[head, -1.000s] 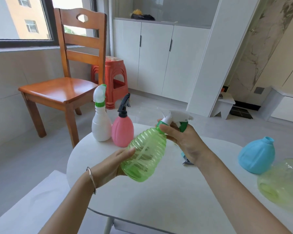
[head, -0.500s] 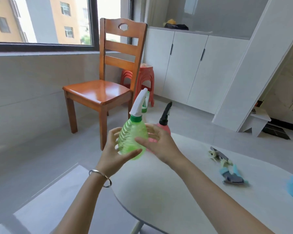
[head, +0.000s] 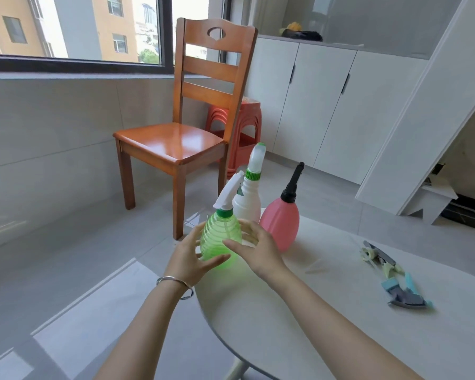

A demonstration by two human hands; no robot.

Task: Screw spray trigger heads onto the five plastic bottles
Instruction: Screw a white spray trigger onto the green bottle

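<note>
grip loose, half curled: left hand (head: 188, 260) and right hand (head: 255, 252) cup the upright green bottle (head: 220, 237).

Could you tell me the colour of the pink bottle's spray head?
Black spray head, best seen in the head view.
</note>
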